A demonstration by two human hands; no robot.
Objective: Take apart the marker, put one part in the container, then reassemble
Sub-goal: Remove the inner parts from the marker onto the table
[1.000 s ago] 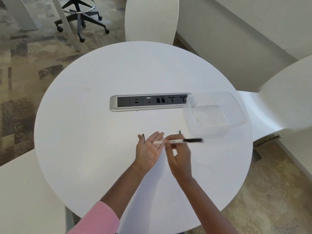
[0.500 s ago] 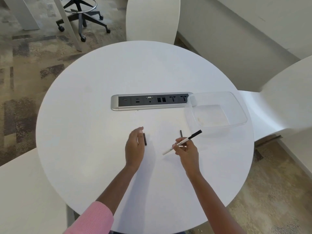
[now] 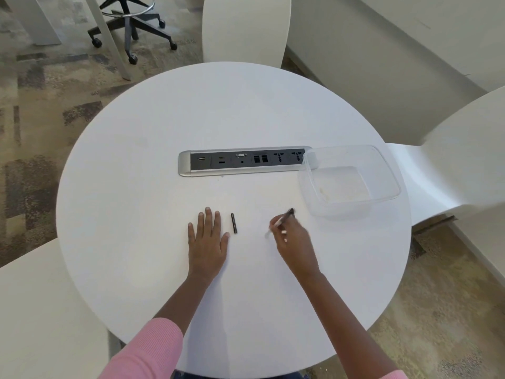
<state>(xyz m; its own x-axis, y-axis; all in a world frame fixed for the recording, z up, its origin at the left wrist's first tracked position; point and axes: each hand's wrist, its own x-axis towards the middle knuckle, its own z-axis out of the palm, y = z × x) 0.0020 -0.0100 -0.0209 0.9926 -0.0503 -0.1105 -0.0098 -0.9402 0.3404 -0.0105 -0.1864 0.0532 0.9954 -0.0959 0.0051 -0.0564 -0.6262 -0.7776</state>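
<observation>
Here, left hand [image 3: 207, 239] fingers flat, spread on table [image 3: 136, 187]; right hand [image 3: 293, 237] fingers pinched round marker [image 3: 284, 218]

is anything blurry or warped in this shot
Head view: the marker and right hand are smeared by motion blur; the left hand and the black cap beside it are sharp; the wide lens bows the table edge; lighting is soft.
</observation>
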